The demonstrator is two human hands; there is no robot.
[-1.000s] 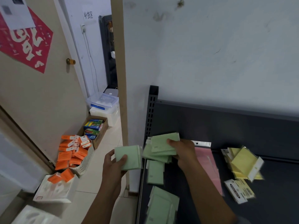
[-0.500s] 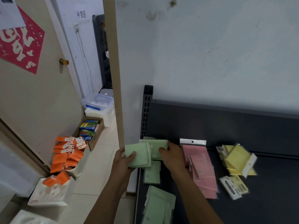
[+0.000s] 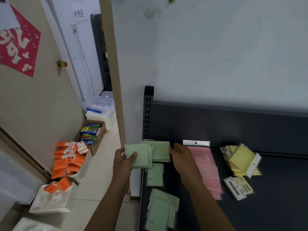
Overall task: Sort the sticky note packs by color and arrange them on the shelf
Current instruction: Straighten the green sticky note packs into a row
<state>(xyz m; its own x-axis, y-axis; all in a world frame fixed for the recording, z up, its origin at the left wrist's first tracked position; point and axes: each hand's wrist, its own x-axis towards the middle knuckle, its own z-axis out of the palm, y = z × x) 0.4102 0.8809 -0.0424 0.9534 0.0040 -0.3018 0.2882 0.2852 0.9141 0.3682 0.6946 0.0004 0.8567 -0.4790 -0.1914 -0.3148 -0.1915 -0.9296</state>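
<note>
My left hand (image 3: 124, 161) grips a small stack of green sticky note packs (image 3: 139, 155) just off the left end of the dark shelf (image 3: 275, 205). My right hand (image 3: 180, 157) holds another green stack (image 3: 160, 151) at the shelf's back left corner, right beside the first. More green packs lie below: one (image 3: 155, 175) flat, and a loose pile (image 3: 162, 210) at the front. Pink packs (image 3: 207, 169) run down the middle of the shelf. Yellow packs (image 3: 241, 160) are heaped to the right, with one label-side pack (image 3: 237, 187) in front.
A white basket (image 3: 83, 169) of orange boxes stands on the floor to the left, with a white box (image 3: 51, 199) holding more orange ones. A cardboard box (image 3: 98, 139) of coloured packages and clear plastic tubs (image 3: 98, 104) stand behind, by the doorway.
My right hand lowered its green stack onto the shelf's back left corner. My left hand brought its green stack right, up against it. The pink packs came into full view.
</note>
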